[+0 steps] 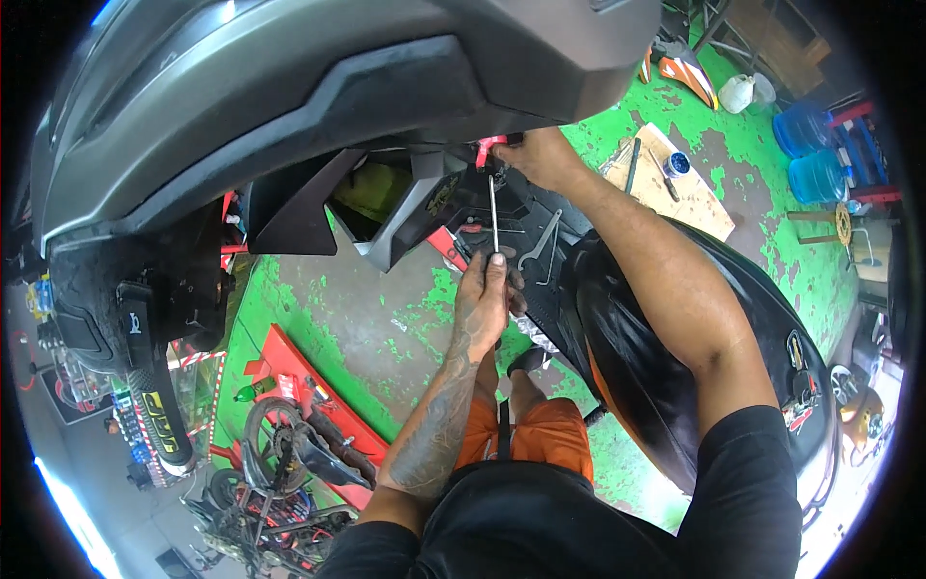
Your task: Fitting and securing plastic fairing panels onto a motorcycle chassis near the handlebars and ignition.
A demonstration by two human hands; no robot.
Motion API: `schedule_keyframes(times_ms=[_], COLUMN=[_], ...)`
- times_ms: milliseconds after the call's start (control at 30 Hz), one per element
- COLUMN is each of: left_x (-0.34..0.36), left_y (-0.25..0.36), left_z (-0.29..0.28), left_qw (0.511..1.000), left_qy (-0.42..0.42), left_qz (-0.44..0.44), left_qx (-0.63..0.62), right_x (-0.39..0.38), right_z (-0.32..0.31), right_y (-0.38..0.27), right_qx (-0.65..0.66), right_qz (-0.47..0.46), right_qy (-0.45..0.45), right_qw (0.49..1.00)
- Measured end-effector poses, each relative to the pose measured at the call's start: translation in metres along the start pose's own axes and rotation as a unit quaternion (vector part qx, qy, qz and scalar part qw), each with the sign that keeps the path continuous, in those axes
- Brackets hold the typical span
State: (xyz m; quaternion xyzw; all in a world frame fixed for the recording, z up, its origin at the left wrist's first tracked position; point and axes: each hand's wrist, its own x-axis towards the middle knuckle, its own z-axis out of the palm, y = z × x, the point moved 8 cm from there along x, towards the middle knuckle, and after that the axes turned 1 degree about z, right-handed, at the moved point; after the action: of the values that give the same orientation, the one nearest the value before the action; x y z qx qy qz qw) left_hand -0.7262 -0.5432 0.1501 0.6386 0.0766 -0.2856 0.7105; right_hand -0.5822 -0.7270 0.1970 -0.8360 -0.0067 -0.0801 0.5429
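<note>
My left hand (482, 294) is closed around the handle end of a screwdriver (495, 217), whose thin metal shaft points up and away toward the scooter's front. Above its tip, a red piece (490, 150) sits under the dark handlebar cover (386, 96). My right hand (540, 159) reaches in from the right, its fingertips pinched at that red piece; some fingers are hidden by the cover. On the black footboard between my arms lie a wrench (541, 239), a hex key (553, 259) and a red-handled screwdriver (473, 229).
The black scooter seat (637, 357) lies under my right arm. A board (690, 207) on the green floor (376, 318) carries tools and a small blue tub (678, 165). Left, a red platform (309, 386) and a partly stripped motorcycle (275, 463); far right, blue water jugs (815, 174).
</note>
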Motion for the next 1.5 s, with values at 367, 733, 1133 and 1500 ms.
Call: schedule_keyframes(times_ms=[367,733,1133,1500], left_x=[0.031,0.044,0.046,0.051], left_y=[-0.01,-0.01,-0.009,-0.015], left_z=[0.02,0.038,0.045,0.052], left_qw=[0.992,0.975,0.971,0.943], left_qy=[0.021,0.048,0.068,0.034], left_qz=[-0.012,0.004,0.026,0.029], left_qx=[-0.128,-0.215,-0.226,-0.331], right_x=[0.0,0.0,0.001,0.003], right_z=[0.007,0.008,0.007,0.013], right_y=[0.004,-0.001,0.005,0.015], right_qx=[0.048,0.029,-0.039,-0.029], right_qz=[0.009,0.013,0.014,0.043], right_qy=[0.001,-0.004,-0.03,-0.033], right_qw=[0.999,1.0,0.999,0.998])
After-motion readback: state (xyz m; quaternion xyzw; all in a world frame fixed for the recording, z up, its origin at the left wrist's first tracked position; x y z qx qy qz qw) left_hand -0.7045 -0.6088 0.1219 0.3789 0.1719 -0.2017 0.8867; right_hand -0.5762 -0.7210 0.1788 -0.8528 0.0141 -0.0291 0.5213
